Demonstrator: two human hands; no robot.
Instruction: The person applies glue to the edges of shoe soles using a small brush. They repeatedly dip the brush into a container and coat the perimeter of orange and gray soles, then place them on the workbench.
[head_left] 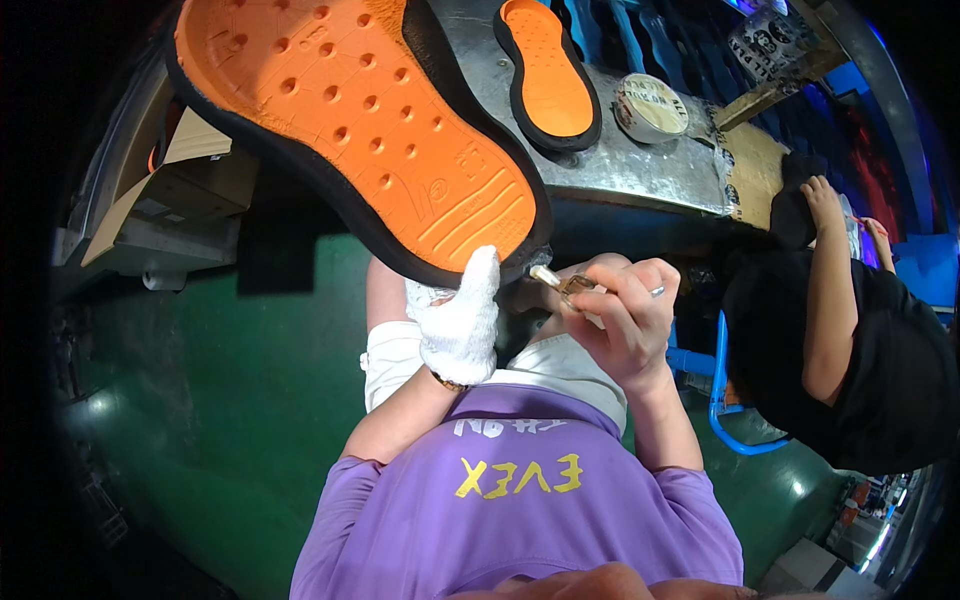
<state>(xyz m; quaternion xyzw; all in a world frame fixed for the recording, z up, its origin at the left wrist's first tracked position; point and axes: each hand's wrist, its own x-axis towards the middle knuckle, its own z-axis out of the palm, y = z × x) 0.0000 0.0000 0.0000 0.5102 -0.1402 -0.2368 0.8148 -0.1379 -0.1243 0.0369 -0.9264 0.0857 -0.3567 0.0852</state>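
A large shoe sole (360, 130), orange inside with a black rim, fills the upper left of the head view, close to the camera. My left hand (458, 325), in a white knit glove, grips its near end with the thumb over the rim. My bare right hand (630, 315) pinches a short pale-tipped tool (548, 276), which looks like a small brush. The tool's tip is at the sole's near right edge; whether it touches, I cannot tell. Beyond lies a second orange-and-black sole (555, 85) on the metal bench (640, 180).
A roll of tape (650, 108) sits near the bench edge. An open cardboard box (175, 195) stands at the left. On the right, a person in black (830, 340) sits on a blue-framed chair (718, 400), working at the bench. Several dark pieces hang or lie behind.
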